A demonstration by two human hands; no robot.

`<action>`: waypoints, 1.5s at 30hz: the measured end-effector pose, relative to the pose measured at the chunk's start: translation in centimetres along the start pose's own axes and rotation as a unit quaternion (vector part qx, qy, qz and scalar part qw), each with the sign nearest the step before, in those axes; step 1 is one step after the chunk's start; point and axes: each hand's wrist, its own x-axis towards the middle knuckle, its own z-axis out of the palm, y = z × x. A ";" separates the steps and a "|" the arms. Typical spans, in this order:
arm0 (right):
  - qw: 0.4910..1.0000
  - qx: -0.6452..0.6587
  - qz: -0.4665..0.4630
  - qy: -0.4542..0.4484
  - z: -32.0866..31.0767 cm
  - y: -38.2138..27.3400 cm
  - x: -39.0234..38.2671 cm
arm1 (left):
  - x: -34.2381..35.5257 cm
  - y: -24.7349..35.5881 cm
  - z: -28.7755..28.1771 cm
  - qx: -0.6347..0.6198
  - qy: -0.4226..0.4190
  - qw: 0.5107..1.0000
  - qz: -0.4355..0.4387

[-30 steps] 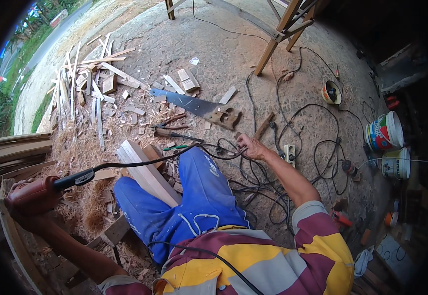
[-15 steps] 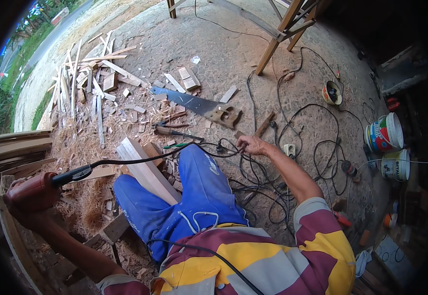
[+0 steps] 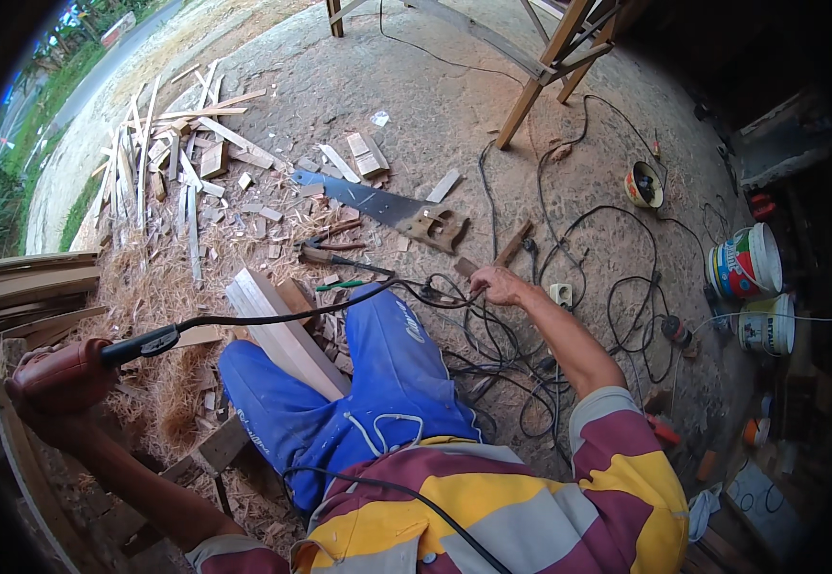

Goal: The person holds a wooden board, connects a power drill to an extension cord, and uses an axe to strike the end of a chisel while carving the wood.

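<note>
My left hand (image 3: 44, 426), at the far left, is wrapped round the underside of a red-brown power tool (image 3: 64, 375); the rest of the tool lies past the picture's edge, so its kind is not plain. From its end a black cable (image 3: 325, 312) runs across my lap to the right. There my right hand (image 3: 504, 285) is closed on the cable, beside a dark tangle of cord. A handsaw (image 3: 377, 203) with a wooden handle lies on the ground beyond my knees. Between my legs rests a pale squared timber (image 3: 287, 335).
Wood strips and offcuts (image 3: 143, 143) are heaped at the far left among shavings. Looped cables (image 3: 617, 287) and a white socket block (image 3: 561, 295) lie to the right, near paint buckets (image 3: 746, 260). Wooden trestle legs (image 3: 531, 96) stand ahead. Curved boards (image 3: 28, 287) are stacked at left.
My right hand has moved slightly to the right, drawing the cable along with it. My left hand and the power tool have barely moved.
</note>
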 end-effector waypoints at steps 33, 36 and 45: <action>0.643 0.631 0.397 0.176 13.1 0.2 5.1 | -1.5 0.3 0.6 0.012 -0.013 1.000 -0.015; 0.712 0.516 0.459 0.128 13.6 -0.7 6.4 | -2.2 0.5 0.8 0.029 0.028 0.999 -0.019; 0.672 0.654 0.312 0.154 10.4 -3.6 3.2 | -4.0 1.3 1.3 0.063 0.090 0.994 -0.020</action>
